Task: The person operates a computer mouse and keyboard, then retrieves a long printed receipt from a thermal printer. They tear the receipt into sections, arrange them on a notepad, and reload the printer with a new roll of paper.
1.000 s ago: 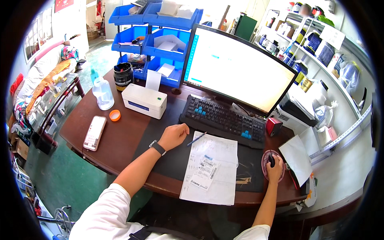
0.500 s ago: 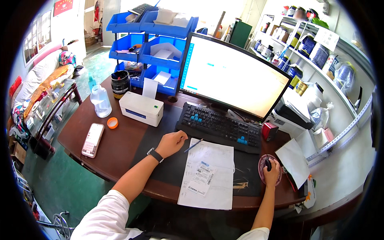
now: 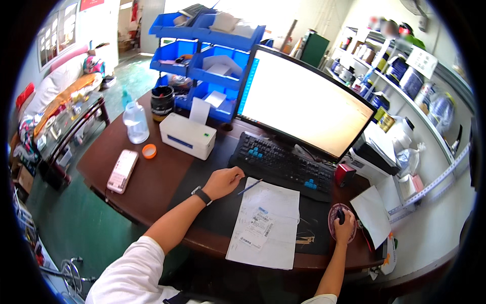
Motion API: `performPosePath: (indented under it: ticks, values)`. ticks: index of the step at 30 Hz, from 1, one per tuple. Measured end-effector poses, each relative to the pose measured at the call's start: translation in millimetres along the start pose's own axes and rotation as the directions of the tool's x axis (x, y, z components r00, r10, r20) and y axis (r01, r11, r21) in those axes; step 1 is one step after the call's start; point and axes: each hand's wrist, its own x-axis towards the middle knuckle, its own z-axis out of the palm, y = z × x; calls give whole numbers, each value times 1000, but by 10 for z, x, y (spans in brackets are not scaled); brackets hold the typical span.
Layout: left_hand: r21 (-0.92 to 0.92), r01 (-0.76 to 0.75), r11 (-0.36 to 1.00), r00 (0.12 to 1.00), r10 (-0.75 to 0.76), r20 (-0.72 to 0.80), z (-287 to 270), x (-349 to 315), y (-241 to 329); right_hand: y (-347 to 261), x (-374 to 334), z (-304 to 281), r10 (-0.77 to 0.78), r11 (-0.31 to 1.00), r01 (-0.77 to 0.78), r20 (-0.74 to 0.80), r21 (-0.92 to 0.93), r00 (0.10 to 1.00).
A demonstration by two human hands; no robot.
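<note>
My left hand point(image 3: 224, 184), with a dark watch band at the wrist, rests on the black desk mat point(image 3: 188, 188). Its fingers are loosely curled, and nothing shows in them. Just right of the fingertips, a thin pen point(image 3: 250, 186) lies across the top of a stack of white papers point(image 3: 281, 207). On those sheets sits a printed label point(image 3: 255, 229). My right hand point(image 3: 346, 228) is wrapped over a black computer mouse point(image 3: 340, 217) on a round patterned mouse pad point(image 3: 333, 232). Beyond both hands stand a black keyboard point(image 3: 283, 164) and a bright monitor point(image 3: 306, 101).
Left on the desk are a white label printer point(image 3: 187, 136), a clear bottle point(image 3: 135, 123), an orange cap point(image 3: 149, 151), a phone point(image 3: 122, 171) and a black jar point(image 3: 162, 101). Blue bins point(image 3: 174, 51) rise behind. A small red box point(image 3: 345, 175) and loaded shelves point(image 3: 397, 88) are at right.
The whole view has tilted and shifted slightly, so the desk items appear farther right. Both hands keep their places, the left by the pen and the right on the mouse.
</note>
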Motion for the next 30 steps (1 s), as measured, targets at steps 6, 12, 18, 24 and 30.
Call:
performPosePath:
  ticks: [6, 12, 18, 24, 30]
  values:
    - [-45, -64, 997, 997, 62, -39, 35, -17, 13, 77, -34, -29, -46, 998, 46, -9, -38, 999]
    - [-138, 122, 983, 992, -127, -29, -159, 57, 182, -168, 56, -86, -165, 953, 143, -62, -268, 984]
    - [-182, -14, 983, 882, -73, -465, -815, 416, 177, -1422, 219, -179, -249, 968, 240, -205, -68, 946]
    - [177, 204, 963, 691, -13, -723, -1737, 47, -1686, -3621, 251, 925, -384, 557, -113, 375, 823, 844]
    - [44, 347, 937, 700, -227, -677, -1562, 187, -1799, -4984, 329, 1734, -402, 631, -193, 529, 752, 747]
